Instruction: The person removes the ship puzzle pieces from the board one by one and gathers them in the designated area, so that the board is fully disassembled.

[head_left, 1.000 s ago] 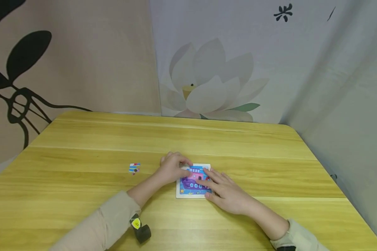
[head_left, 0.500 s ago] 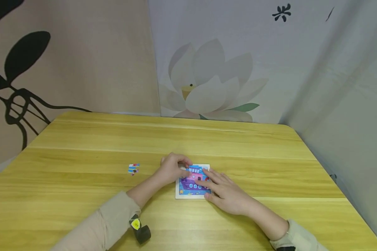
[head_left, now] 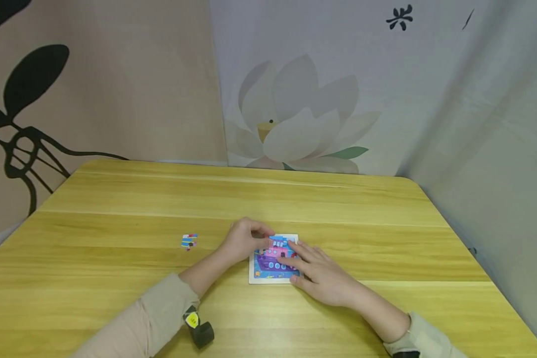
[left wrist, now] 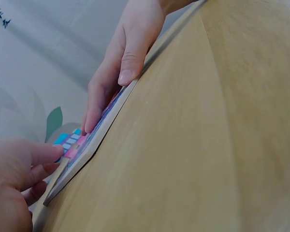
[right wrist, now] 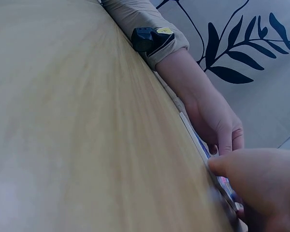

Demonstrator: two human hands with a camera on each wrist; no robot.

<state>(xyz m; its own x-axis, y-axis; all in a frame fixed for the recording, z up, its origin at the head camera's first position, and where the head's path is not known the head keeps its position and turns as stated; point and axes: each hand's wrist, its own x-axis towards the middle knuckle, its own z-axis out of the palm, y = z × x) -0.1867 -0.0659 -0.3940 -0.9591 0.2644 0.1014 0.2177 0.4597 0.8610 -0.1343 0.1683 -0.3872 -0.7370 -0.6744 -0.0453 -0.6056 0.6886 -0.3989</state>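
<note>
A square jigsaw puzzle with a white frame (head_left: 268, 281) and a purple-and-pink ship picture lies between both hands. At its upper left, my left hand (head_left: 243, 242) pinches a blue puzzle piece with white windows (left wrist: 70, 139) between thumb and fingers; in the left wrist view this piece stands tilted up from the board. My right hand (head_left: 324, 276) rests on the puzzle's right side, fingers spread and fairly straight, thumb at the frame's edge. The right hand hides part of the picture. In the right wrist view, the right hand (right wrist: 266, 183) covers much of the board.
One small loose piece or pieces with coloured stripes (head_left: 189, 241) lie on the wooden table (head_left: 116, 278), left of the left hand. A black wrist camera (head_left: 201, 332) hangs at the left sleeve. Printed curtains (head_left: 313, 99) stand behind the table's far edge.
My left thumb and the pinched piece have shifted very slightly away from me. The right hand keeps its place on the puzzle; the head view drifts slightly.
</note>
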